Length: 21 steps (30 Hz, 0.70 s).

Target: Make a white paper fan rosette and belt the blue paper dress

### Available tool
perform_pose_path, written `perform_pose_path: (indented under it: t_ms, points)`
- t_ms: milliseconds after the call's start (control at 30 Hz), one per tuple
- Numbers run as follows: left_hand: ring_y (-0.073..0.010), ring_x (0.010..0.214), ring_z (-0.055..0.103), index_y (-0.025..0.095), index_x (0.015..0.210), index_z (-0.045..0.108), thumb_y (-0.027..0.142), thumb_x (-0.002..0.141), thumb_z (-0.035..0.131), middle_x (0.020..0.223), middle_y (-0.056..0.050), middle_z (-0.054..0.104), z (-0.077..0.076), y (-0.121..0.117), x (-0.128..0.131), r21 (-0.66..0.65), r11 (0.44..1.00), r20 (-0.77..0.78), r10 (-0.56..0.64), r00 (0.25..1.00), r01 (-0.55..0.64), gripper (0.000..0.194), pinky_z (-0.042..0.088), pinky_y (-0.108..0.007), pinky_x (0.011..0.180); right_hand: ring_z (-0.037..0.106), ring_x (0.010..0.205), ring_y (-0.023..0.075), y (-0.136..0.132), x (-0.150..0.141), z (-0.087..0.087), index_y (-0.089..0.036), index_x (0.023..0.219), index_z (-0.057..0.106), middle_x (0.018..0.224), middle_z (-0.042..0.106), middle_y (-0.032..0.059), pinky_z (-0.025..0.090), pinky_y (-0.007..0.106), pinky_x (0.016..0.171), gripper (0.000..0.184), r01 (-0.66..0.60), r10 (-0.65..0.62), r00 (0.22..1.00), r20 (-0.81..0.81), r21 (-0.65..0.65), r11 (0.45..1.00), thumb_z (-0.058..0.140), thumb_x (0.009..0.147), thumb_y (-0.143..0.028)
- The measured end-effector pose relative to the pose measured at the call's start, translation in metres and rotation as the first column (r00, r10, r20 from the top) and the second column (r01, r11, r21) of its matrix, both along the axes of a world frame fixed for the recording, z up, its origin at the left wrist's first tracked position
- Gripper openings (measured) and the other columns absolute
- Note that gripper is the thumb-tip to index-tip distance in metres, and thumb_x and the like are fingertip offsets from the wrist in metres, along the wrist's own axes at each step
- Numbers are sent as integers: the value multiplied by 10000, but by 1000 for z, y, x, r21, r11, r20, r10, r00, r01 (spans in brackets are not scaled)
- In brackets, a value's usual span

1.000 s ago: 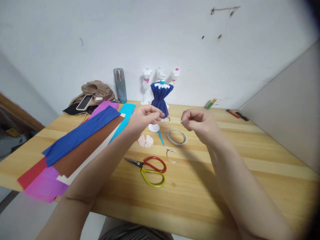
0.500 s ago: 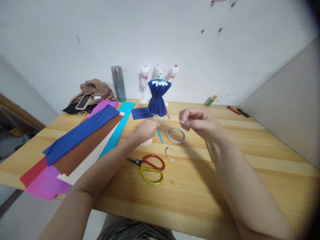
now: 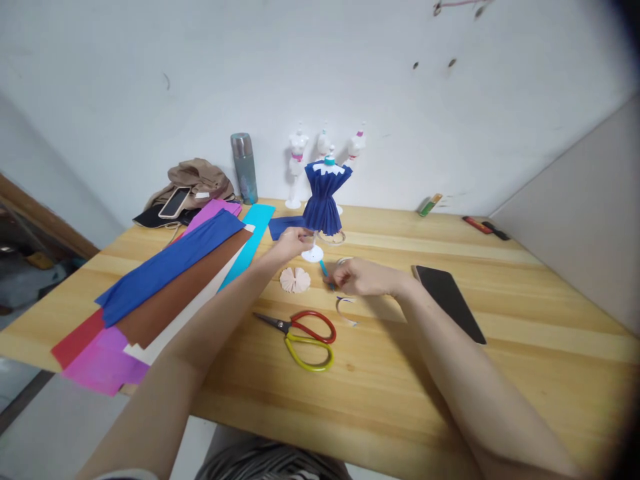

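Observation:
A miniature dress form (image 3: 329,161) wears a pleated dark-blue paper dress (image 3: 323,207) and stands on a white round base (image 3: 313,254). My left hand (image 3: 293,244) is at its thin stand, fingers closed around the pole just under the skirt. Low over the table, my right hand (image 3: 361,276) has its fingers curled together beside a thin blue strip (image 3: 323,268); whatever it pinches is hidden. It covers most of a tape roll. Between the hands and me lie a pale pink pleated paper piece (image 3: 295,280), a curled tape scrap (image 3: 345,312) and scissors (image 3: 305,340) with red and yellow handles.
Coloured paper sheets (image 3: 175,263) spread across the left. Behind stand a flask (image 3: 244,170), a phone (image 3: 175,203) on a brown cloth (image 3: 200,177) and several white dress forms (image 3: 299,150). A dark tablet-like slab (image 3: 450,300) lies right, beside my forearm.
My left hand has moved down and then to the dress form's stand. My right hand has dropped leftward over the tape roll, uncovering the dark slab.

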<state>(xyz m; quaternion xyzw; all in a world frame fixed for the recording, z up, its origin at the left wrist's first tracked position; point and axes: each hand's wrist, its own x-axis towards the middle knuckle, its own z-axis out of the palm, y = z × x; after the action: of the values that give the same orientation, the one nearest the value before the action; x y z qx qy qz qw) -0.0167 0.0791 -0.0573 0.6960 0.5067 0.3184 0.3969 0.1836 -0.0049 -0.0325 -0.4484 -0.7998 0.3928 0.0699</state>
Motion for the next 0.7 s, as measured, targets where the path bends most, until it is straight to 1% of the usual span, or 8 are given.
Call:
perform_pose_path:
  t_ms: [100, 167, 300, 400, 533, 633, 700]
  points:
    - [-93, 613, 545, 86, 842, 759, 117, 732, 684, 667, -5, 650, -3, 3, 5, 23, 1000, 57, 11, 998, -12, 137, 419, -207, 602, 467, 633, 156, -3, -2, 4, -195, 527, 478, 588, 489, -23, 347, 290, 609, 86, 6, -7, 999, 36, 11, 1000, 554, 566, -193]
    - [-103, 627, 549, 86, 771, 744, 130, 729, 684, 663, -7, 654, -5, 3, 7, 35, 999, 85, 25, 996, -28, 85, 414, -215, 603, 443, 620, 149, -4, -4, 6, -195, 524, 471, 580, 478, -24, 329, 287, 598, 90, 10, -11, 998, 54, 24, 1000, 550, 566, -194]
    - [-107, 617, 556, 82, 774, 744, 137, 750, 675, 690, -28, 689, -8, 1, 10, 47, 998, 144, 28, 989, -36, 91, 426, -226, 601, 397, 588, 133, -7, -7, 9, -194, 517, 475, 547, 441, -31, 300, 281, 577, 99, 5, -8, 997, 82, 41, 999, 559, 570, -194]
    - [-118, 640, 583, 88, 781, 747, 108, 752, 668, 723, -45, 719, -10, -1, 10, 62, 997, 175, 36, 984, -48, 87, 448, -233, 621, 391, 577, 130, -8, -9, 11, -194, 513, 496, 532, 438, -32, 297, 280, 569, 105, 3, -7, 996, 94, 43, 999, 584, 570, -199]
    - [-143, 713, 631, 95, 798, 749, 83, 740, 673, 785, -67, 751, -13, -3, 11, 81, 994, 202, 54, 978, -72, 96, 476, -241, 662, 446, 594, 145, -9, -8, 13, -193, 512, 530, 546, 490, -17, 327, 285, 570, 125, 11, -13, 996, 91, 21, 1000, 631, 583, -214]
    - [-157, 740, 648, 107, 792, 746, 79, 718, 686, 794, -69, 754, -16, -3, 12, 79, 994, 211, 52, 976, -70, 99, 488, -253, 684, 486, 611, 154, -9, -2, 15, -189, 519, 557, 580, 544, 0, 362, 292, 583, 140, 16, -16, 997, 76, -7, 1000, 657, 610, -229]
    - [-159, 734, 646, 109, 791, 739, 93, 714, 694, 788, -70, 749, -18, -4, 13, 72, 995, 217, 56, 975, -73, 90, 488, -261, 685, 509, 628, 155, -8, 5, 17, -185, 536, 579, 616, 578, 6, 393, 296, 606, 139, 27, -26, 999, 31, -25, 999, 671, 625, -238]
